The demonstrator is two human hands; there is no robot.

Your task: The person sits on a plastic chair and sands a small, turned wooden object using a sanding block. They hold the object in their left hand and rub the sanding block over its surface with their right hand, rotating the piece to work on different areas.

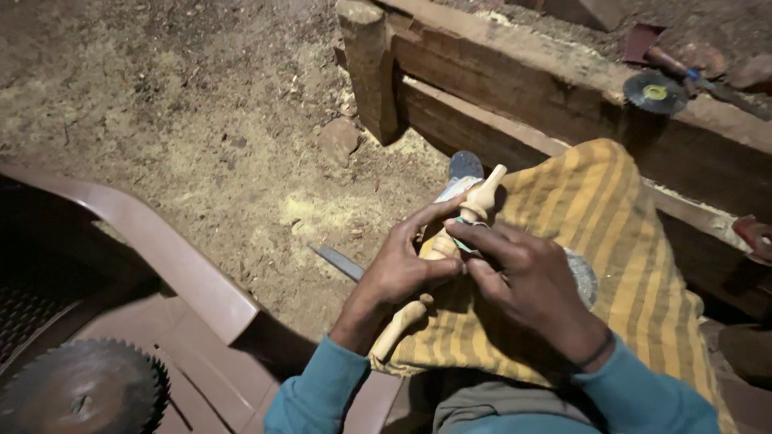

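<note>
My left hand [400,269] grips a pale turned wooden spindle [480,198] around its middle, holding it slanted over my lap. My right hand [523,281] pinches a small strip of sandpaper [455,190] against the spindle just below its knobbed upper end. The spindle's lower end [399,323] sticks out below my left wrist. Both hands rest above a yellow striped cloth [619,233] spread over my knees. My sleeves are teal.
A brown plastic chair [173,265] stands at the left with a circular saw blade [84,390] on its seat. A metal file [338,261] lies on the sawdust-covered ground. Heavy wooden beams [515,96] cross behind, with a grinding disc [655,92] on top.
</note>
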